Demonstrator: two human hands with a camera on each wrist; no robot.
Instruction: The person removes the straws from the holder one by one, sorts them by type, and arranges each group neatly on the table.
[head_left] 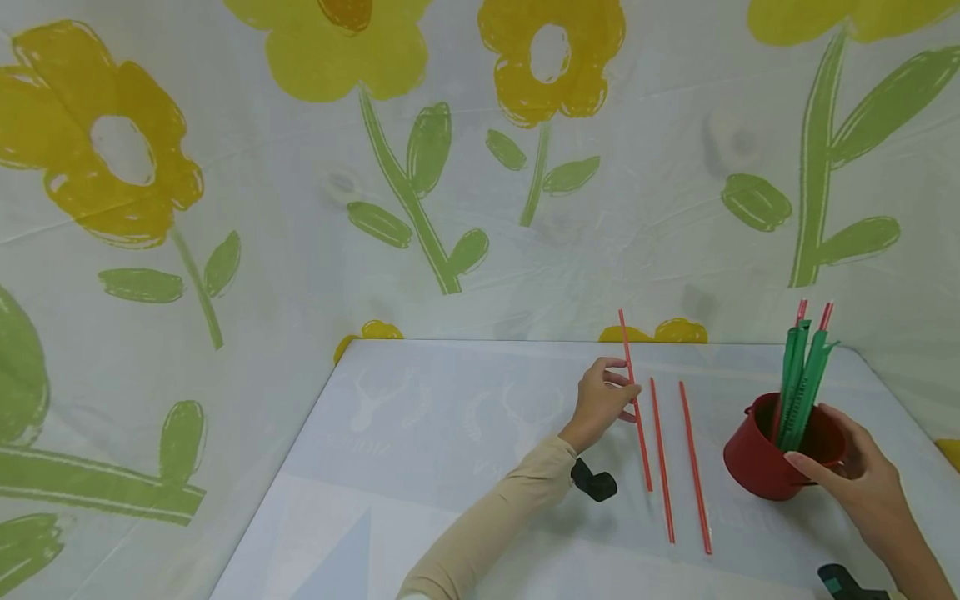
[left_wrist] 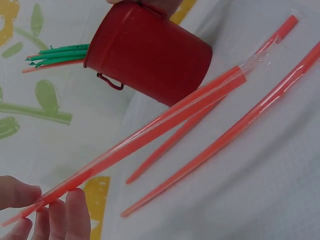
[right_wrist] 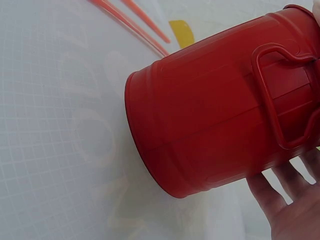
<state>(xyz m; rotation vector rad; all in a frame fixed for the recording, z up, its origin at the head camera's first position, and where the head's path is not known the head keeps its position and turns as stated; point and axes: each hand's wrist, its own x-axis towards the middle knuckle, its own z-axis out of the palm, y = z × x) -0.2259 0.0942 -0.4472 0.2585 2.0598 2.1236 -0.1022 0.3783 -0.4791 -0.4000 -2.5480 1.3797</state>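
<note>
My left hand (head_left: 600, 404) pinches a red drinking straw (head_left: 642, 442) between thumb and fingers; in the left wrist view this straw, in a clear wrapper, slants up from the fingertips. Two more red straws, a nearer one (head_left: 662, 467) and one farther right (head_left: 695, 471), lie side by side on the table. At the right, my right hand (head_left: 870, 475) grips a red metal pot (right_wrist: 215, 110) by its rim and side. Green-wrapped sticks (head_left: 802, 400) and red straws (head_left: 826, 317) stand in the pot. I cannot tell whether the pot's base touches the table.
The pale table (head_left: 420, 442) carries faint printed marks. Behind it hangs a white cloth (head_left: 637, 233) with yellow flowers and green leaves. A black wrist mount (head_left: 592, 481) sits at my left wrist, another black mount (head_left: 843, 579) at the right.
</note>
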